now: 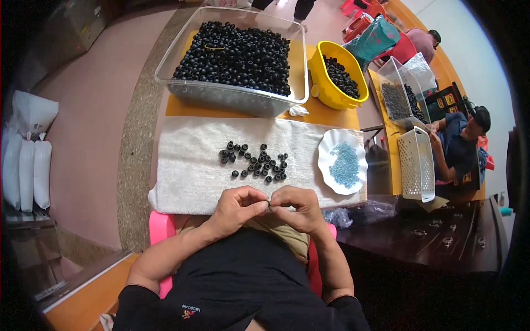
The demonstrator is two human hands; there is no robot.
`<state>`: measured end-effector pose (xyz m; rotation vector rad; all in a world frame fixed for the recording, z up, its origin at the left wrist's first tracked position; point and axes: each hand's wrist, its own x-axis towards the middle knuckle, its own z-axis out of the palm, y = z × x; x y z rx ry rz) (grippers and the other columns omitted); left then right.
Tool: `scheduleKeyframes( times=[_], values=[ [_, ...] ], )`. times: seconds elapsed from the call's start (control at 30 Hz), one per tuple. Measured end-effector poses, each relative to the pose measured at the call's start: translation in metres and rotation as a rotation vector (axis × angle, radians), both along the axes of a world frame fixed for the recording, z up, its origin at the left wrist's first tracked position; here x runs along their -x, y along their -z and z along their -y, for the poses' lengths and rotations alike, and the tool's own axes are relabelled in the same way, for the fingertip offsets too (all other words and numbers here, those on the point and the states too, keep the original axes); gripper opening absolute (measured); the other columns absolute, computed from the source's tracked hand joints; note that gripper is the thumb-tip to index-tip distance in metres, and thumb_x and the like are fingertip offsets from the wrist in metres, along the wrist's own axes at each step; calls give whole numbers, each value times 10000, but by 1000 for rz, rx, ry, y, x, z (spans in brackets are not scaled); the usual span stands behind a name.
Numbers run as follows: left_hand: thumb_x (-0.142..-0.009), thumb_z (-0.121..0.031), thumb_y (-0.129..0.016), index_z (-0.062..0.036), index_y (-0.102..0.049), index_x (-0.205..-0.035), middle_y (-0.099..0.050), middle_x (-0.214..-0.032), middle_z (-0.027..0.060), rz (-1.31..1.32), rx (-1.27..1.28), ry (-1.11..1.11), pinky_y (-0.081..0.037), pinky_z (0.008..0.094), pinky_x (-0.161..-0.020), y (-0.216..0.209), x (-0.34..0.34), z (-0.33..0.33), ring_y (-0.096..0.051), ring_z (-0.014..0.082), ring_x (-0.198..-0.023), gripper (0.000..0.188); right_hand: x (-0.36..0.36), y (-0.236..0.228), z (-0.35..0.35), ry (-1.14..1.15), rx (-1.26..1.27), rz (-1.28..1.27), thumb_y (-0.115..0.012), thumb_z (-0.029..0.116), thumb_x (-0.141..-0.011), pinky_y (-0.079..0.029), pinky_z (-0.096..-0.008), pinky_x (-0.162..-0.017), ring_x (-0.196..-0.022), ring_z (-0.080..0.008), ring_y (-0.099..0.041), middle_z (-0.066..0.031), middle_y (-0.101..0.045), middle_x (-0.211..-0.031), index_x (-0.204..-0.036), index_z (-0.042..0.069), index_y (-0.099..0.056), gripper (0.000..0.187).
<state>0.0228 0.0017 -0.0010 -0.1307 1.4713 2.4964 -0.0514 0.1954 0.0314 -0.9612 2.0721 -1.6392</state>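
My left hand (pixel 237 208) and my right hand (pixel 298 208) meet at the near edge of a white towel (pixel 187 160), fingertips pinched together. Between them shows a sliver of a small dark piece (pixel 269 203), mostly covered by the fingers; its exact shape is hidden. Just beyond my hands, a loose cluster of small round black parts with holes (pixel 266 166) lies on the towel. To their right sits a white plate with a wavy rim (pixel 326 177), with many tiny light-blue beads (pixel 345 165) heaped on it.
Behind the towel stands a large clear plastic bin (pixel 237 101) full of black parts, beside a yellow tub (pixel 353 102) holding more. At right, a person (pixel 461 140) works by a white perforated basket (pixel 417 171) and another clear bin (pixel 395 91). White sacks (pixel 41 174) stand at left.
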Motion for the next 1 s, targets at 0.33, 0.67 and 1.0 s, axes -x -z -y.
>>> scheduleKeyframes(
  times=[0.33, 0.67, 1.0],
  values=[
    [-897, -76, -670, 21, -649, -1043, -683, -932, 48, 3, 49, 27, -514, 239, -760, -3, -1, -1, -630, 91, -840, 176, -1, 6, -1, -21, 43, -1, -688, -8, -737, -508, -246, -639, -722, -133, -628, -92, -651, -814, -807, -7, -644, 82],
    [-889, -80, -679, 22, -657, -1037, -686, -936, 46, -8, 61, -3, -516, 238, -771, -9, -7, -2, -625, 82, -842, 181, -11, 4, 4, 40, 73, 33, -700, -19, -722, -472, -249, -607, -705, -137, -602, -85, -637, -788, -794, -8, -647, 91],
    [-900, -95, -675, 26, -650, -1040, -682, -893, 51, 17, 11, 1, -522, 236, -737, -10, -3, 0, -632, 89, -800, 187, 1, -2, -6, 168, -35, -135, -665, -20, -717, -506, -252, -628, -683, -131, -623, -68, -642, -775, -767, 11, -624, 72]
  ],
)
